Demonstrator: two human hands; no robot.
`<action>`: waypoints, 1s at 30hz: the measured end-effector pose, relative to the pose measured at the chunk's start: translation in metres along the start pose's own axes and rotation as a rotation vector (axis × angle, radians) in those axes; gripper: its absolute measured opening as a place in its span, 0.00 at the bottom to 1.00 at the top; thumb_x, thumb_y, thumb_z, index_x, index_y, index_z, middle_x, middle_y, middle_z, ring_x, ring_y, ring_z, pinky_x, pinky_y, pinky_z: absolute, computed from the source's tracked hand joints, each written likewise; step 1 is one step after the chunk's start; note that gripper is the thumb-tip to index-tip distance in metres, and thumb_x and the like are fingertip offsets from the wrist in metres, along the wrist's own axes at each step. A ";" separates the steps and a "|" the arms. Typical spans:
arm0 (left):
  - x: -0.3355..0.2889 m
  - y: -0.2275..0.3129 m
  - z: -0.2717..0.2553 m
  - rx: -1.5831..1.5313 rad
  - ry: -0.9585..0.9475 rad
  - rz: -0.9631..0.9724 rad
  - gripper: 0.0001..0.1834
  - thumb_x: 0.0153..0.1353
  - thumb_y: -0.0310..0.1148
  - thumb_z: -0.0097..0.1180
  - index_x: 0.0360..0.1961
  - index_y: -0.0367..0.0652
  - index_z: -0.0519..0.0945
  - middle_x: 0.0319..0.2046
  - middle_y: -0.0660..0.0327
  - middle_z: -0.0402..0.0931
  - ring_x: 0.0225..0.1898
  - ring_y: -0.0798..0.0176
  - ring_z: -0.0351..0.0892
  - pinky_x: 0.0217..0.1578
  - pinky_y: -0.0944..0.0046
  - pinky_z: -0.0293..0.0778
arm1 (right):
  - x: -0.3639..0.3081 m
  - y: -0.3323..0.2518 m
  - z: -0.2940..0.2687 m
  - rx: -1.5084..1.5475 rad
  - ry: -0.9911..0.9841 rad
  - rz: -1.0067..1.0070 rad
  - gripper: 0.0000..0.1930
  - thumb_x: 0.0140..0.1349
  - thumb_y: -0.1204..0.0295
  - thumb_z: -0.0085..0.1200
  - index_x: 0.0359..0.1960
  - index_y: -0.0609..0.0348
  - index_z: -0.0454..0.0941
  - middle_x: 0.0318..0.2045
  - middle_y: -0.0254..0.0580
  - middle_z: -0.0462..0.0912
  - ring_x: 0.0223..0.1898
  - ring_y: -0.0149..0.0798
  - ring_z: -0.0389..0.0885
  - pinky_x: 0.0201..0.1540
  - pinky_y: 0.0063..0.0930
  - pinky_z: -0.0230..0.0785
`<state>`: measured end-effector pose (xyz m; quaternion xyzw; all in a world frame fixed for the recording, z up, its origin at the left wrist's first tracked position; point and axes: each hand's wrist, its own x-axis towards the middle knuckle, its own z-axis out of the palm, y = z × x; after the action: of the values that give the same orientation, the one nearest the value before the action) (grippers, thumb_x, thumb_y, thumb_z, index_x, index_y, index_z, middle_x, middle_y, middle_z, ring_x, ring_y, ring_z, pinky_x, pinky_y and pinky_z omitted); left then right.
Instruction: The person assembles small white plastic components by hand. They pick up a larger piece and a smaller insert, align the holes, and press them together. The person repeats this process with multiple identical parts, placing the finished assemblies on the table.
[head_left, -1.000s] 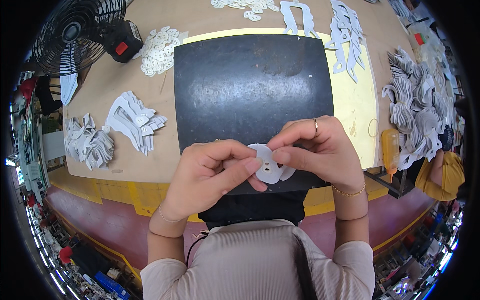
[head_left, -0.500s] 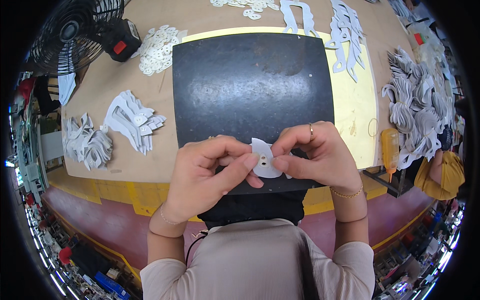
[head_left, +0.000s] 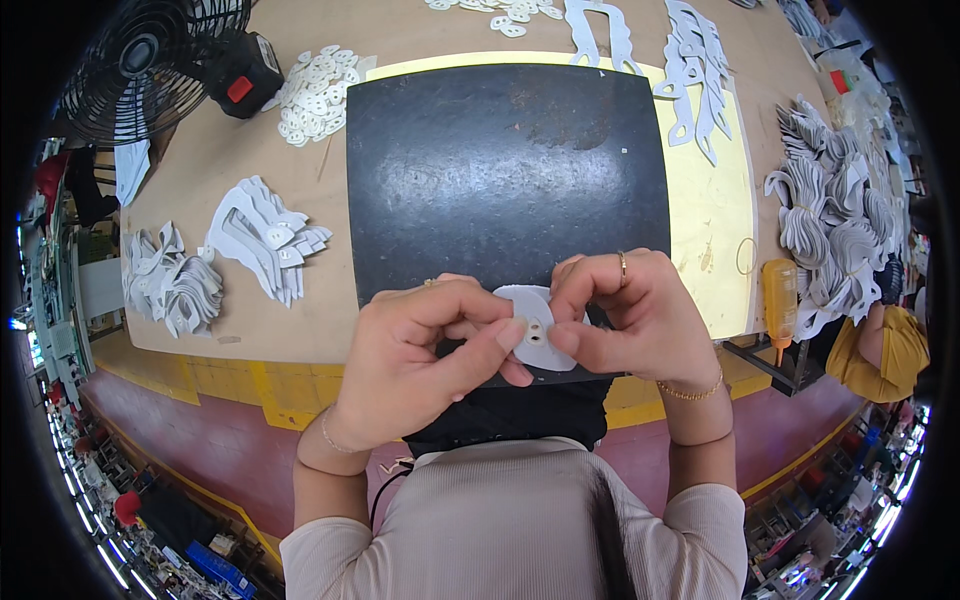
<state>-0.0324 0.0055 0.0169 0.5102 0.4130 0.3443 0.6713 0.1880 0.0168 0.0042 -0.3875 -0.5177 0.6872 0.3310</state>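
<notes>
Pinched between both hands is a pale grey-white flat cut piece (head_left: pixel 540 357) with a rounded edge. A small white oval tab with two holes (head_left: pixel 536 331) lies against its middle. My left hand (head_left: pixel 415 350) grips the left side with thumb and forefinger, the thumb tip beside the holes. On the opposite side my right hand (head_left: pixel 640 315) pinches the piece, its thumb across the right edge. Fingers hide parts of the piece. Both hands are over the near edge of a black mat (head_left: pixel 500 180).
A yellow sheet (head_left: pixel 708 240) lies under the mat. To the left are white tabs (head_left: pixel 318 95), grey cut pieces (head_left: pixel 262 240), a bundle (head_left: pixel 175 290) and a fan (head_left: pixel 140 60). Grey strips (head_left: pixel 690 70), bundled pieces (head_left: pixel 825 210) and a yellow bottle (head_left: pixel 780 300) are right, near another person's yellow sleeve (head_left: pixel 885 350).
The cut piece has turned and shifted slightly right between my fingers, so a rounded edge now faces up where a pointed end stood. Both hands keep their pinch.
</notes>
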 end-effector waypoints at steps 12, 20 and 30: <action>0.002 0.000 -0.005 0.016 -0.017 -0.022 0.05 0.65 0.27 0.59 0.35 0.35 0.80 0.24 0.61 0.85 0.22 0.79 0.75 0.26 0.75 0.66 | 0.000 0.008 0.002 -0.012 0.020 -0.070 0.04 0.57 0.76 0.63 0.30 0.63 0.83 0.24 0.31 0.82 0.27 0.19 0.74 0.33 0.18 0.67; 0.002 -0.002 -0.004 0.079 0.018 0.098 0.03 0.63 0.25 0.58 0.35 0.37 0.81 0.24 0.61 0.85 0.26 0.75 0.70 0.43 0.67 0.63 | -0.002 0.015 0.005 0.101 0.008 -0.028 0.04 0.58 0.76 0.63 0.34 0.62 0.83 0.28 0.30 0.83 0.30 0.20 0.76 0.34 0.16 0.68; -0.002 -0.004 0.001 0.072 0.084 0.113 0.02 0.62 0.25 0.59 0.34 0.38 0.81 0.23 0.62 0.85 0.22 0.74 0.72 0.42 0.67 0.63 | -0.003 0.016 0.010 0.250 -0.014 -0.012 0.06 0.56 0.79 0.64 0.35 0.64 0.81 0.31 0.33 0.83 0.33 0.21 0.76 0.35 0.16 0.69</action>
<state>-0.0321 0.0024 0.0131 0.5416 0.4234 0.3877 0.6140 0.1795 0.0056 -0.0093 -0.3353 -0.4325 0.7472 0.3772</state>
